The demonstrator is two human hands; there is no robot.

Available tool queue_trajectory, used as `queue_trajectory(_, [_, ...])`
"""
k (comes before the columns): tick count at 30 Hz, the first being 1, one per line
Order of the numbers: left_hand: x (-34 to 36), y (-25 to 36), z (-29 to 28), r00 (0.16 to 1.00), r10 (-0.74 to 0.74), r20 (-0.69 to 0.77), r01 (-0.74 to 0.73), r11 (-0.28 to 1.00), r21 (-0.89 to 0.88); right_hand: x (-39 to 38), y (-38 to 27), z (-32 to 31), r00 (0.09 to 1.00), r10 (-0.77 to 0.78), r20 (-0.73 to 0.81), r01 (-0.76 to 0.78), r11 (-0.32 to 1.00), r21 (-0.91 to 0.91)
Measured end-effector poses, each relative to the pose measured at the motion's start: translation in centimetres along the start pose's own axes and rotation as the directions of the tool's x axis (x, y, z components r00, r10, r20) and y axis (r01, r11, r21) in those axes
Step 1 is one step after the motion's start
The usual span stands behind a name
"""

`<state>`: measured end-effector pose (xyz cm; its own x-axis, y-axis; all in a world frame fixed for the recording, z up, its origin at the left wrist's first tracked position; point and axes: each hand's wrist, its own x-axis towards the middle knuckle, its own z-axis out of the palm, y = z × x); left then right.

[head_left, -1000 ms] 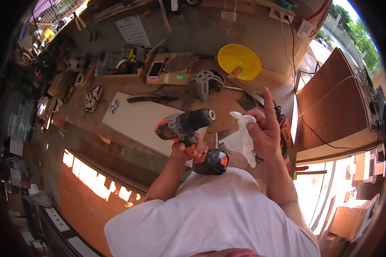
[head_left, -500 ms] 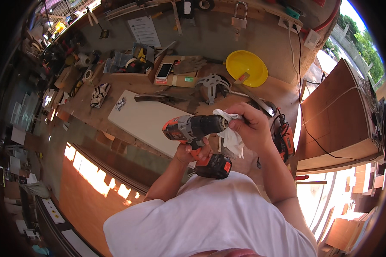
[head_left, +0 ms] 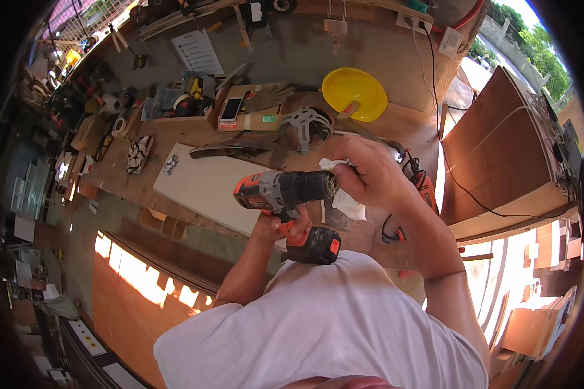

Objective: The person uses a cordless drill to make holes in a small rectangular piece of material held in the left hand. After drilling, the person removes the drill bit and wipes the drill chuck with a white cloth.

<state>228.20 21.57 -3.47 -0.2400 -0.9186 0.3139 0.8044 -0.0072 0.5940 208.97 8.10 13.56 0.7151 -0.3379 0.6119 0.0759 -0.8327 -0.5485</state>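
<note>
An orange and black cordless drill (head_left: 285, 191) is held level above the workbench, chuck pointing right. My left hand (head_left: 280, 228) grips its handle just above the battery pack. My right hand (head_left: 368, 174) holds a crumpled white cloth (head_left: 345, 202) pressed against the drill's black chuck end. A white board (head_left: 204, 185) lies flat on the bench under and left of the drill.
A yellow bowl (head_left: 355, 94) sits at the back of the wooden workbench (head_left: 402, 126). A phone (head_left: 231, 108), a grey metal bracket (head_left: 303, 124), tape rolls and several tools crowd the back left. A brown panel (head_left: 493, 162) leans at the right.
My right hand came down from a raised, open pose and brought the white cloth onto the drill's chuck. The drill stayed in my left hand and shifted slightly.
</note>
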Motion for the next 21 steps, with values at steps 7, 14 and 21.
queue_trajectory(7, [0.4, 0.2, 0.3, 1.0, -0.022, 0.018, 0.021, 0.999, 0.035, -1.4, -0.2, -2.0, 0.986, -0.072, -0.15, 0.075, 0.997, 0.009])
queue_trajectory(14, [0.8, 0.0, 0.3, 0.999, -0.032, 0.04, 0.032, 0.999, 0.007, -2.6, -0.2, -1.1, 0.998, -0.034, -0.057, 0.035, 0.999, 0.027])
queue_trajectory(21, [1.0, 0.1, -0.3, 0.994, -0.041, 0.097, 0.032, 0.995, 0.089, -1.8, -0.2, -2.3, 0.998, 0.028, 0.048, -0.028, 1.0, 0.003])
